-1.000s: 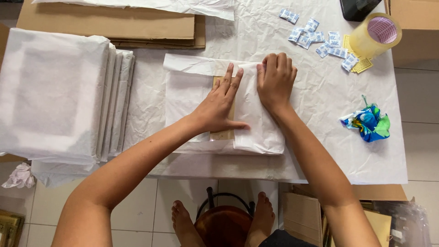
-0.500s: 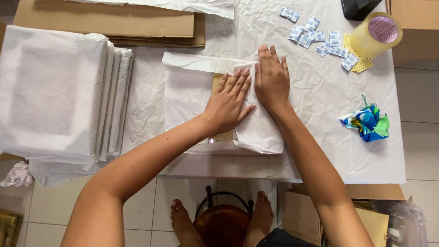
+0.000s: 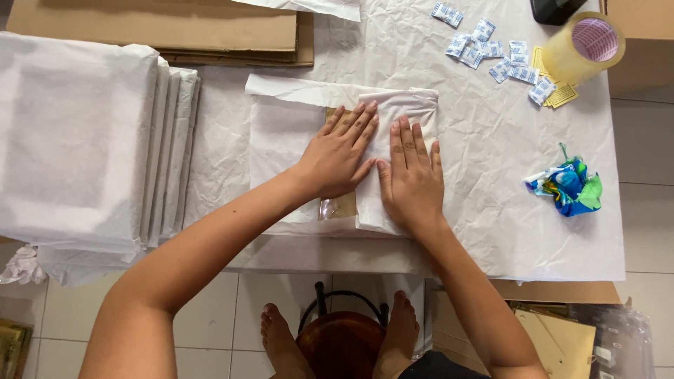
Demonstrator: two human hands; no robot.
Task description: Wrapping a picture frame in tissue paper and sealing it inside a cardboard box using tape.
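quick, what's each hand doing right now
Left hand: open, flat on the white tissue-wrapped flat parcel.
Right hand: open, pressing the folded flap.

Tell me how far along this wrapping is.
Done: white tissue paper is folded in over both sides of the flat brown item. In hand: the left hand and right hand press the flaps flat. Left: a brown strip shows uncovered between the flaps; the tape roll sits untouched.
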